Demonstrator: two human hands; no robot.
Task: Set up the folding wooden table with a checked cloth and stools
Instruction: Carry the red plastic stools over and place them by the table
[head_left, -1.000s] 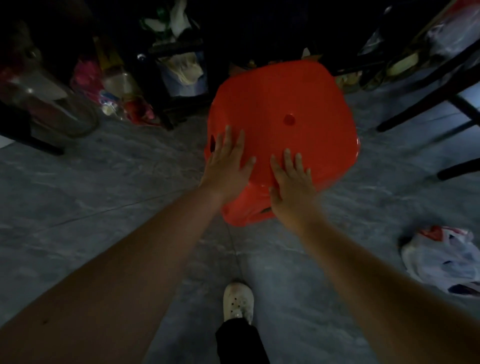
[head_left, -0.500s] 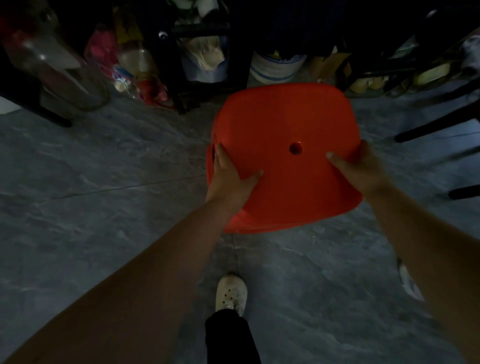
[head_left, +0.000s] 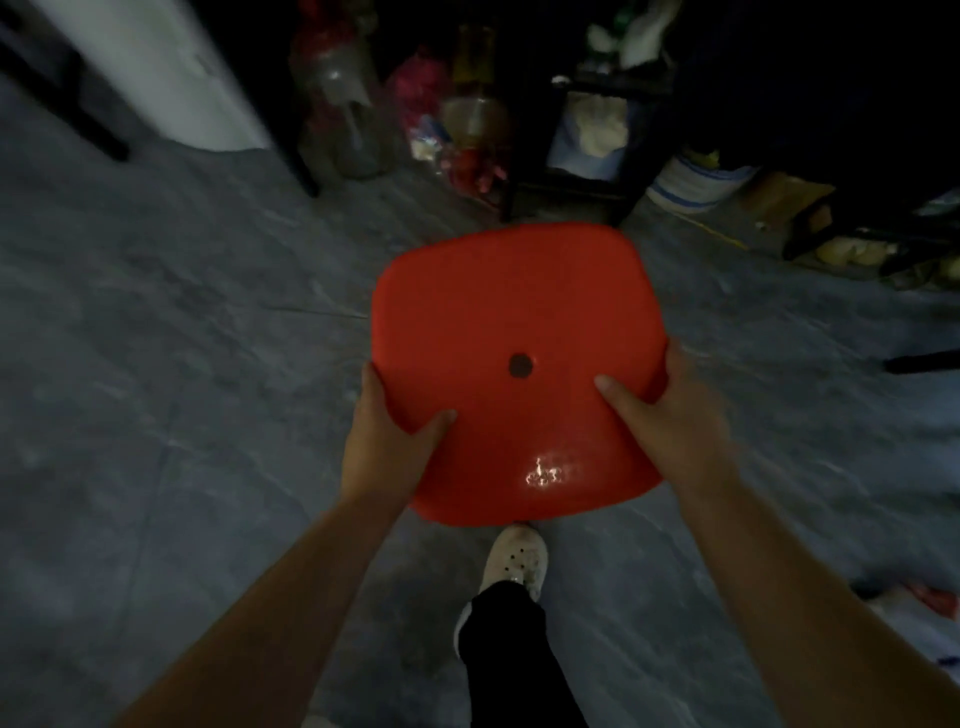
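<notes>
Head view: left hand (head_left: 387, 441) and right hand (head_left: 662, 415) grip stool (head_left: 509, 322) edges, thumbs on top.

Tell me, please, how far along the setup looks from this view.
Nothing finished shows: no table or checked cloth is in view. In hand: the left hand and right hand grip the red stool by its seat edges over the grey floor. Left: placing this stool, and seemingly the table and cloth.
</notes>
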